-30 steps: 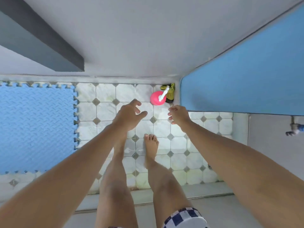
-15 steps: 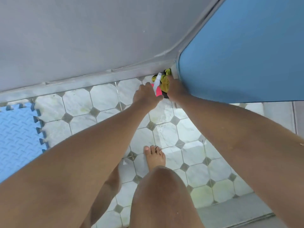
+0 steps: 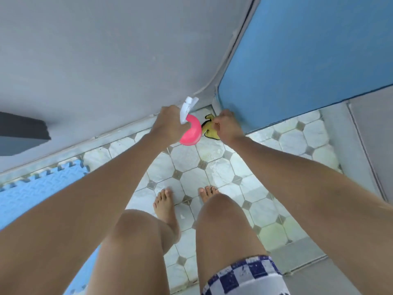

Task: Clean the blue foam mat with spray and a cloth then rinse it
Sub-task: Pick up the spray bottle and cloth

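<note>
My left hand [image 3: 168, 122] grips a pink spray bottle [image 3: 192, 129] with a white trigger head, lifted off the tiled floor near the corner. Just to its right, my right hand [image 3: 227, 126] is closed on a yellow and black cloth [image 3: 209, 132] that lies in the corner against the blue door. The blue foam mat [image 3: 32, 192] with jigsaw edges lies flat on the floor at the left, partly hidden by my left arm.
A grey wall [image 3: 106, 60] rises ahead and a blue door [image 3: 308, 60] stands at the right. White octagon floor tiles [image 3: 212, 165] lie under my bare feet. A grey raised step [image 3: 297, 252] borders the tiles at the lower right.
Both hands reached down into the corner. My left hand took hold of the spray bottle and lifted it; my right hand closed on the cloth. I have bent lower over the floor.
</note>
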Available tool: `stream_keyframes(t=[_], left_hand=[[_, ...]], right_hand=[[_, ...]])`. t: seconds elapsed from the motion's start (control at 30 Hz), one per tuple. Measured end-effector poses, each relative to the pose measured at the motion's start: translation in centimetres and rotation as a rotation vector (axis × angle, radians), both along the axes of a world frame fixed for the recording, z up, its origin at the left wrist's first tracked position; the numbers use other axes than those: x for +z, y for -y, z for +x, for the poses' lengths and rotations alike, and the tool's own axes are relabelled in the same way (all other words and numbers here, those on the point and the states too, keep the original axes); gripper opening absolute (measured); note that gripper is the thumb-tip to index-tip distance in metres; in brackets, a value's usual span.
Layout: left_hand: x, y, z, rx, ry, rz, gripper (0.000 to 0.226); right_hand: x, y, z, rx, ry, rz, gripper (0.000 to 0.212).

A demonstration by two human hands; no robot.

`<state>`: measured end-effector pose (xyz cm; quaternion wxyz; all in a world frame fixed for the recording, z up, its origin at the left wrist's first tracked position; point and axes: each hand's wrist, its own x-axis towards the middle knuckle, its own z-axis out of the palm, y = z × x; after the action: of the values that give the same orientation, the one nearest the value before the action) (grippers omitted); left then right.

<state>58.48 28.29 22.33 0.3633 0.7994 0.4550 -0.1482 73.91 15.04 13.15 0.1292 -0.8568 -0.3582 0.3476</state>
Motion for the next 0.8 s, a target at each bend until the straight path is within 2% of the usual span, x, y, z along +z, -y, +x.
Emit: stream_keyframes(t=[0.1, 0.13, 0.2, 0.27, 0.33, 0.4, 0.47, 0.57, 0.7, 0.8], left_hand=[[9.7, 0.9, -0.9, -0.083, 0.067, -0.008, 0.042], [13.7, 1.4, -0.8, -0.121, 0.097, -0.012, 0.041], [22.0, 2.8, -0.3, -0.183, 0.131, -0.035, 0.026], [30.2, 4.6, 0.8, -0.276, 0.144, -0.042, 0.030], [38.0, 6.6, 2.6, -0.380, 0.159, -0.036, 0.037], [44.8, 8.9, 5.3, -0.490, 0.153, -0.039, 0.041], [50.4, 11.5, 8.7, -0.614, 0.125, -0.021, 0.037], [56.9, 16.8, 14.3, -0.784, 0.096, 0.026, 0.037], [61.5, 24.3, 21.4, -0.831, 0.139, 0.041, 0.040], [63.5, 29.0, 27.2, -0.844, 0.221, 0.001, 0.046]], right_hand=[[11.2, 4.5, -0.2, -0.030, -0.103, 0.136, 0.015], [15.5, 6.2, -0.2, -0.046, -0.133, 0.167, 0.014], [23.7, 9.5, -0.2, -0.076, -0.180, 0.192, 0.018], [31.6, 13.1, 0.5, -0.124, -0.154, 0.217, 0.024], [38.7, 16.8, 2.1, -0.199, -0.086, 0.250, 0.020], [44.7, 20.5, 4.8, -0.268, 0.008, 0.311, 0.015], [49.7, 24.0, 8.0, -0.315, 0.089, 0.355, 0.018], [55.9, 30.1, 13.1, -0.321, 0.191, 0.367, 0.035], [61.9, 38.6, 19.1, -0.340, 0.335, 0.391, 0.025], [64.4, 44.5, 23.0, -0.391, 0.435, 0.396, 0.025]])
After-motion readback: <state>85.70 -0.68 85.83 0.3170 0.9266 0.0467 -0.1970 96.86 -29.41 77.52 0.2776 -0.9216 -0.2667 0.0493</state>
